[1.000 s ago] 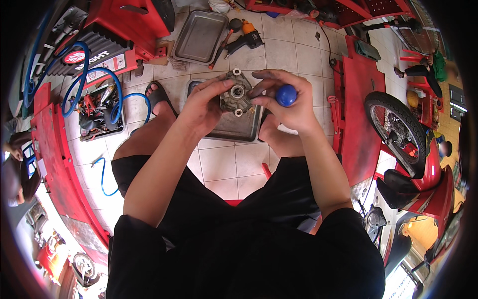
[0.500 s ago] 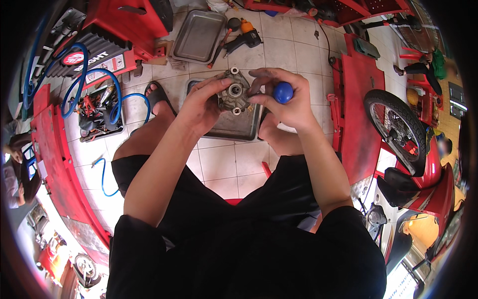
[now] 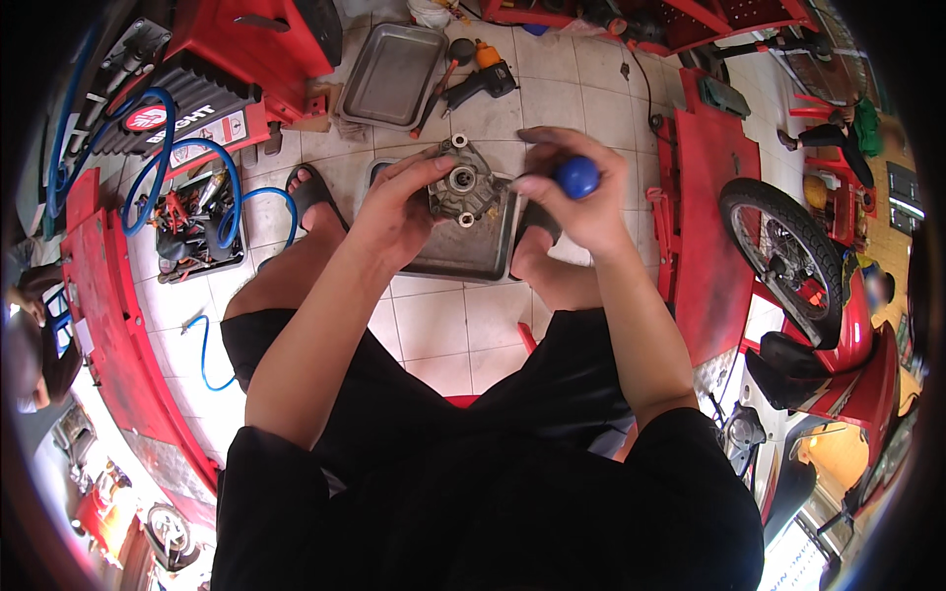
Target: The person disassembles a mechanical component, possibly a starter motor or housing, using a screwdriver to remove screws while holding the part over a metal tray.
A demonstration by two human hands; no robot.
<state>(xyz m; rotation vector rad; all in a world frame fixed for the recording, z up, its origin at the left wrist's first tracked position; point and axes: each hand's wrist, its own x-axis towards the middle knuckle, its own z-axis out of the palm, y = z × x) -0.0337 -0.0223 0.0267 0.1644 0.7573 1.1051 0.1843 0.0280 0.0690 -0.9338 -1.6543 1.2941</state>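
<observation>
My left hand (image 3: 402,197) grips a grey cast-metal engine part (image 3: 477,191) by its left side, thumb on its face. The casting has a round bore in the middle and pale bolt bosses at its top and bottom. To its right, my right hand (image 3: 588,202) holds a blue round-ended object (image 3: 577,177), perhaps a tool handle, against the palm. Most of that object is hidden by the hand. The right thumb points toward the casting's right edge, and the forefinger is stretched out. Below the casting lies a shallow metal tray (image 3: 453,258) on the floor, between my feet.
Farther off are a second metal tray (image 3: 392,74), a mallet (image 3: 434,94) and a black-and-orange power tool (image 3: 483,79). A box of tools (image 3: 202,231) and a coiled blue hose (image 3: 234,187) lie left. Right stand a red lift (image 3: 705,227) and a motorbike wheel (image 3: 783,251).
My right hand has drawn back to the right with the blue object, its fingers leaving the casting's right side. The left hand keeps the casting in nearly the same place.
</observation>
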